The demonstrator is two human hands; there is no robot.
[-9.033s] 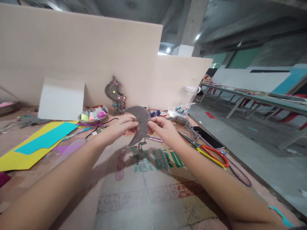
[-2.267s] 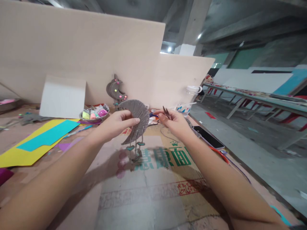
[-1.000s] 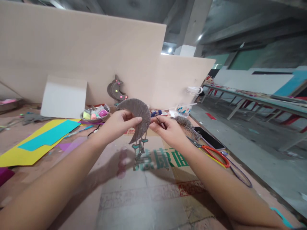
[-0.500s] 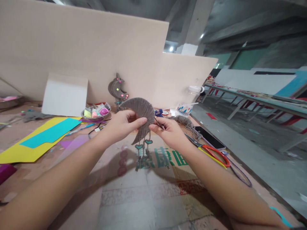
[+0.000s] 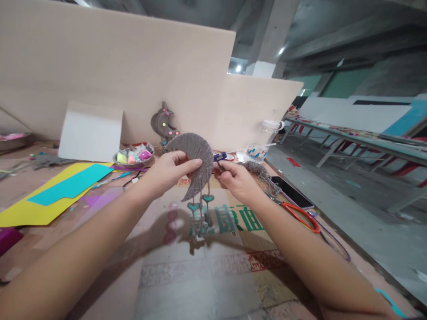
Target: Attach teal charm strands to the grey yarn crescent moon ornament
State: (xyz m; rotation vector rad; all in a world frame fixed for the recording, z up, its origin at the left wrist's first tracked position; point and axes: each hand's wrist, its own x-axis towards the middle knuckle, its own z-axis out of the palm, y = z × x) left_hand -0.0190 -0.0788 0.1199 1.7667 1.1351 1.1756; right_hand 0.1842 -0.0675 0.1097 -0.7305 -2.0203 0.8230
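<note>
Grey crescent [image 5: 204, 153] held up so pendants [image 5: 193, 207] hang free
Left hand [image 5: 170, 172] pinches it, likely for steadiness; right hand [image 5: 239, 178] grips small dark item [image 5: 220, 167] beside.

Dim ceiling [image 5: 336, 29], soft shadows, stretched edges

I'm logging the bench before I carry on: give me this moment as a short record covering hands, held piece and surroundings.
Left hand: grips the gray crescent, thumb across its front
Right hand: pinches a small dark item near the crescent's right edge; contact unclear
Hanging from crescent: gray cords, teal hearts
Right side: gray yarn, phone, scissors partly hidden by the forearm
Left side: blue piece on yellow sheet; bowl of colored packets
Behind: second crescent with colored dots, before the tall board
</note>
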